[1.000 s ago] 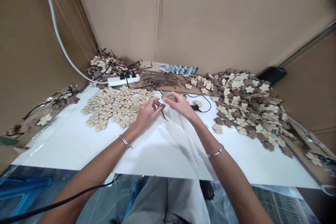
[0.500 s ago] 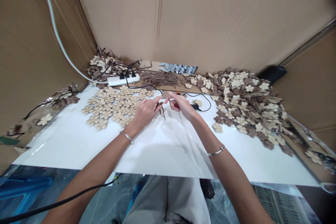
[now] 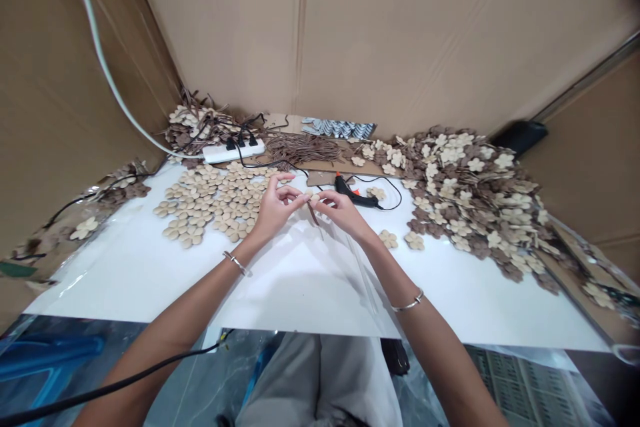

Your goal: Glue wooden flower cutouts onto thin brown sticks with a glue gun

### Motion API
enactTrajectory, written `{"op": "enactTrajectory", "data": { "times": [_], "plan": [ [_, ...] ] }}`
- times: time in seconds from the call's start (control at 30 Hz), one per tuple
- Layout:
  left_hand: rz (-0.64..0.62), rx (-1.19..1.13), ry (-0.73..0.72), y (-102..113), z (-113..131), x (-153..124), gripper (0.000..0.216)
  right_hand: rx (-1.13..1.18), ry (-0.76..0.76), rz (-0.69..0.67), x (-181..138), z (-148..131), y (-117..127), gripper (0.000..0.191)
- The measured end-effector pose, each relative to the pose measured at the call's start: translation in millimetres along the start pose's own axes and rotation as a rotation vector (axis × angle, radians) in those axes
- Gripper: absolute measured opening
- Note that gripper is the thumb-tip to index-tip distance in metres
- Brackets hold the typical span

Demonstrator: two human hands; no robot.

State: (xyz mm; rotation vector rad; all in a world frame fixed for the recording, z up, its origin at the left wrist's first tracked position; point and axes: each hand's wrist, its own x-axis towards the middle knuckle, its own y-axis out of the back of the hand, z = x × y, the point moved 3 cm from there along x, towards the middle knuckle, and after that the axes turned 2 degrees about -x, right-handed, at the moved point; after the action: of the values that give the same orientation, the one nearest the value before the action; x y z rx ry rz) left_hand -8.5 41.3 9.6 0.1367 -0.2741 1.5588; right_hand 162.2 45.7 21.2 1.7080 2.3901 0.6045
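Brown strip (image 3: 313, 215) is pinched at the fingertips of left hand (image 3: 277, 205) and right hand (image 3: 346, 215), on the near-left side of the glue gun (image 3: 353, 195). Step judged: strip being shaped or joined; a steady two-handed pinch seems called for. Finer detail is hidden by fingers. Pale flowers (image 3: 195, 203) are spread left of the glue gun, a mixed pile (image 3: 470, 203) is heaped right; the looped cable (image 3: 401, 195) just right of it could be snagged.

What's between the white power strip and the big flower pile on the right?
In the head view, a heap of thin brown strands, with striped pieces behind, then some loose flowers nearer the pile.
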Motion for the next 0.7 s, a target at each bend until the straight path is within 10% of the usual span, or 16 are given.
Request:
{"op": "enactTrajectory", "data": {
  "times": [0.7],
  "plan": [
    [-0.028,0.038,-0.068,-5.6,-0.8,-4.3,0.052,0.016,-0.02,0.108,-3.2,-4.3,-3.5,0.018]
  ]
}}
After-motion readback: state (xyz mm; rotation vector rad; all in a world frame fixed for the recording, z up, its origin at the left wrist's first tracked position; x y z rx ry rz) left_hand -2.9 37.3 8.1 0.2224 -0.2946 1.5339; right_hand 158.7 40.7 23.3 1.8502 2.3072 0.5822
